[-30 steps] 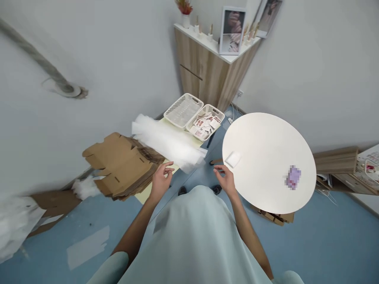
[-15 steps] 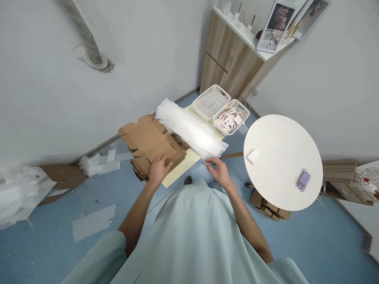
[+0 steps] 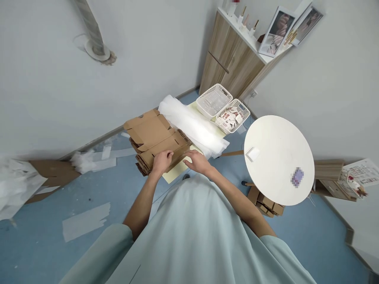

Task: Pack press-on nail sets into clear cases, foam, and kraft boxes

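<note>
Cardboard stack [image 3: 149, 130]: in the head view, the flattened brown pieces lie piled on the pale yellow bench [image 3: 174, 173], the top one spread with its flaps flat. The left hand [image 3: 162, 161] is at the near edge of the pile, its fingers curled over the cardboard; that grip is narrow, but I cannot tell whether it pinches a piece or only rests there. The right hand [image 3: 196, 161] is just beside the pile's right end, its grip part-way wide, thumb and fingers apart with nothing between them; contact with the cardboard is unclear. White wrapping sheets [image 3: 192, 124] lie next to the pile, two baskets [image 3: 203, 111] beyond. Judging by this, handling is at an early point: both hands have reached the pile, but no piece is lifted clear or folded up.
</note>
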Available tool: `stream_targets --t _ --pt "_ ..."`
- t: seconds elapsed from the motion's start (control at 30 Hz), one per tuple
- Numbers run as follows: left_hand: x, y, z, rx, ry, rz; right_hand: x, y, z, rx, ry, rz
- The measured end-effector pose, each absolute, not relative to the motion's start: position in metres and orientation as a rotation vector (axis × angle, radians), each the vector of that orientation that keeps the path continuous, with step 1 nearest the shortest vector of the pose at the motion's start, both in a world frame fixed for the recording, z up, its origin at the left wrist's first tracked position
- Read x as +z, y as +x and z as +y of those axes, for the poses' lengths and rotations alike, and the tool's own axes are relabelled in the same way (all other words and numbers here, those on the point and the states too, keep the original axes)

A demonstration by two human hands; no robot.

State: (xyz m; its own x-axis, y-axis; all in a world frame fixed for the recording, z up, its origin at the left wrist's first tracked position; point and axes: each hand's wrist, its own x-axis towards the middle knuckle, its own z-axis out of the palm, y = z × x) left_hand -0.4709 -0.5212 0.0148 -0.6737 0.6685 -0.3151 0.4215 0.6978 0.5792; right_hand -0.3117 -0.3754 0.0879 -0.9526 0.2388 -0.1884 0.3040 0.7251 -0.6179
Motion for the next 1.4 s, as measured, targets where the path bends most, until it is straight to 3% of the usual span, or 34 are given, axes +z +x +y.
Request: stream_targets --t 0.27,0.5,0.73,0.93,1.1,1.27,1.4 --pt "0.019 -0.459 -0.518 0.475 0.944 2.546 0.051 -0.326 -0.380 -0.692 0.396 2.740" --pt "0.025 -0.451 -0.521 0.385 1.073 2.516 0.053 -0.325 -0.396 -0.522 0.453 2.608" --pt "0.067 -0.447 -0.537 0.752 1.195 2.546 0.065 -0.332 -0.396 -0.588 0.506 2.568" --pt "0.123 -0.448 -0.542 1.225 1.333 2.638 0.097 -0.308 -0.379 -1.027 0.584 2.757" --pt "0.175 -0.435 -0.517 1.542 1.639 2.589 0.163 -0.260 -0.335 -1.493 0.997 2.966" --pt "0.213 -0.393 -0.463 1.594 2.074 2.280 0.233 -0.192 -0.294 -1.721 1.376 3.052" --pt "0.228 -0.340 -0.403 1.473 2.416 1.921 0.258 -0.128 -0.265 -1.842 1.637 2.921"
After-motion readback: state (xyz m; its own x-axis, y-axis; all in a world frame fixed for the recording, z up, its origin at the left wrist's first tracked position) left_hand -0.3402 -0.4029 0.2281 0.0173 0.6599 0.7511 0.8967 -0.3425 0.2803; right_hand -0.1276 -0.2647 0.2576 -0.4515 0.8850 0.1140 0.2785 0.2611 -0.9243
